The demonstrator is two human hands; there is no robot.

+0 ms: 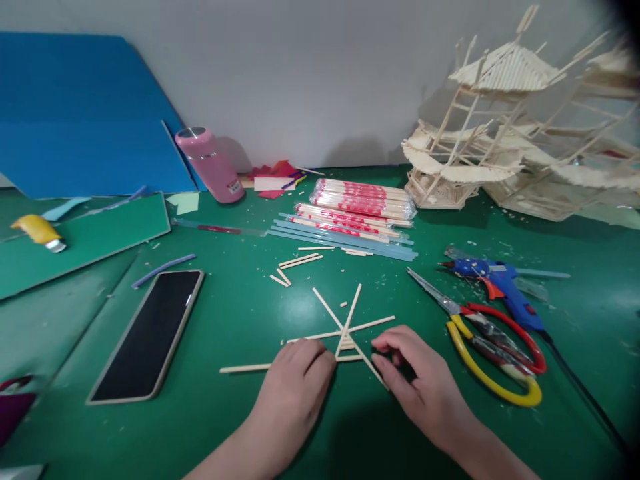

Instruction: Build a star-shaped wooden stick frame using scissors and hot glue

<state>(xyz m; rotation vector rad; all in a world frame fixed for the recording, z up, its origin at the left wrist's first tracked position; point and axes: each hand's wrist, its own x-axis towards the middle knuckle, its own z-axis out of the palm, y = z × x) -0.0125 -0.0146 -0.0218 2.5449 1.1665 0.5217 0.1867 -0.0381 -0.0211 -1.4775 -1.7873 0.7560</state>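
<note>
Several thin wooden sticks cross on the table to form a star-like frame, with short pieces laid side by side in its lower middle. My left hand is closed over the left side of this frame, its fingers bent down on a long wooden stick that sticks out to the left. Its fingertips are partly hidden. At the frame's right side is my right hand, thumb and forefinger slightly apart with nothing visible between them. The thumb is close to the lower end of a slanting stick.
Scissors and a blue glue gun lie right, a phone left. Behind are loose short sticks, glue sticks, packed chopsticks, a pink bottle and stick-built pavilion models.
</note>
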